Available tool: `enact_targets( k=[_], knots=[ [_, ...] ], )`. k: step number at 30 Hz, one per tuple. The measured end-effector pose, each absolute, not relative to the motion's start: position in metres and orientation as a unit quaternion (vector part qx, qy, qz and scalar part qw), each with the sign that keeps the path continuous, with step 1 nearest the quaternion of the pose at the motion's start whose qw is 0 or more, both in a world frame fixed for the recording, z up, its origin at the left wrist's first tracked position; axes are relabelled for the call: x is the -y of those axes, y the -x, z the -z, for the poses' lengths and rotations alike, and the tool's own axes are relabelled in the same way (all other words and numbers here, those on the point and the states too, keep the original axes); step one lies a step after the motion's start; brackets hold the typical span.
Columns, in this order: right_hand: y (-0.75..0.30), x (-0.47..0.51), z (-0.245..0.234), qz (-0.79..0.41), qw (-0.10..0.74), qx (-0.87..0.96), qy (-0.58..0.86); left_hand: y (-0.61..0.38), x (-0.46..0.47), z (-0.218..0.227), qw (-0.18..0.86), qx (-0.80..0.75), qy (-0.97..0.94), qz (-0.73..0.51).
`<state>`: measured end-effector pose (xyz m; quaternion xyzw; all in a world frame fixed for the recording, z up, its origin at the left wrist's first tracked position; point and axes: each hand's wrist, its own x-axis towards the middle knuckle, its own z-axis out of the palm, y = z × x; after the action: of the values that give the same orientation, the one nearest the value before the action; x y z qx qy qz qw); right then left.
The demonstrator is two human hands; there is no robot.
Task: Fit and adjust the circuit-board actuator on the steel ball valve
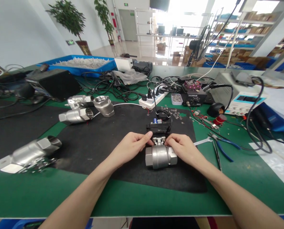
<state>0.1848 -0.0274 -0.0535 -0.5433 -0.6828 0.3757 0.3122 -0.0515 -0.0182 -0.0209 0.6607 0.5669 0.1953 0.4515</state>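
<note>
Since its body is round, the silver steel valve with hexagonal ends [161, 157] probably lies on the matte black mat [96, 133] to keep from rolling, square before the person. From where I stand, the bare left hand [132, 143] draws thumb and fingers together beside the black box-shaped unit [158, 128] atop it, the bare right hand [183, 147] curling in opposite, seemingly to steady both; what either pinches I can't tell. Silver open-ended spanner [203, 141] and blue-handled pliers [224, 152] lie rightward, presumably within reach
</note>
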Motion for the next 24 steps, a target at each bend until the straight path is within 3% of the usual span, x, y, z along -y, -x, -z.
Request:
enact_targets(
  k=[2,4,6,8,11,14,24],
  knots=[
    [-0.195,0.028,0.042,-0.307,0.304,0.708,0.558,0.053,0.021,0.019,0.362,-0.569,-0.707,-0.214],
    [-0.213,0.030,0.032,-0.195,0.276,0.743,0.577,0.053,0.026,0.019,0.203,-0.546,-0.767,-0.270],
    [-0.236,0.033,0.025,-0.093,0.213,0.784,0.575,0.049,0.034,0.019,0.058,-0.467,-0.820,-0.325],
    [-0.258,0.039,0.023,-0.033,0.128,0.822,0.554,0.043,0.043,0.020,-0.017,-0.363,-0.871,-0.330],
    [-0.279,0.048,0.028,0.040,0.015,0.850,0.525,0.031,0.053,0.022,-0.071,-0.286,-0.925,-0.241],
    [-0.282,0.051,0.036,0.088,-0.034,0.857,0.507,0.025,0.056,0.029,-0.106,-0.296,-0.938,-0.148],
    [-0.284,0.040,0.030,0.114,-0.002,0.865,0.488,0.050,0.042,0.023,-0.096,-0.249,-0.957,-0.118]
  ],
)
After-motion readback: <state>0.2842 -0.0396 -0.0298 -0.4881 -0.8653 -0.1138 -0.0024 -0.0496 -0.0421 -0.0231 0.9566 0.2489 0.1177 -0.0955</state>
